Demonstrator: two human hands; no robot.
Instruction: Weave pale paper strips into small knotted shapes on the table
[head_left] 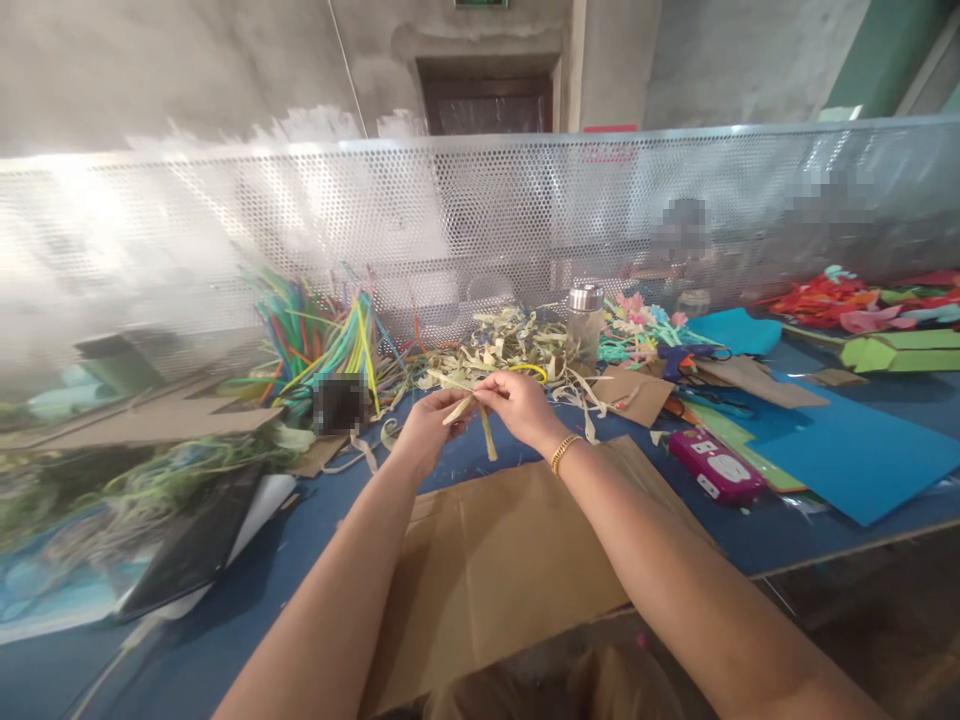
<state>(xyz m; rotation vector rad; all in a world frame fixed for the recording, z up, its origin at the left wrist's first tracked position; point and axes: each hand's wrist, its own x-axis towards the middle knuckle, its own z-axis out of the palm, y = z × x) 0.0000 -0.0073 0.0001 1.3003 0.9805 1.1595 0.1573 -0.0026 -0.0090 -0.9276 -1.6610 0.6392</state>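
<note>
Both my hands meet over the blue table point(315, 530), just in front of a heap of pale paper strips point(510, 350). My left hand point(427, 425) and my right hand point(521, 405) each pinch the same pale yellow strip point(469, 408); one end of it hangs down between them. A gold bracelet point(564, 452) circles my right wrist. A sheet of brown cardboard point(495, 570) lies flat under my forearms.
Coloured sticks point(330, 335) fan out at the left. A steel-capped jar point(586, 318), paper flowers point(637, 325), a pink power strip point(716, 466), blue sheets point(855, 450) and a green box point(900, 352) lie to the right. A perforated metal screen point(480, 220) borders the back.
</note>
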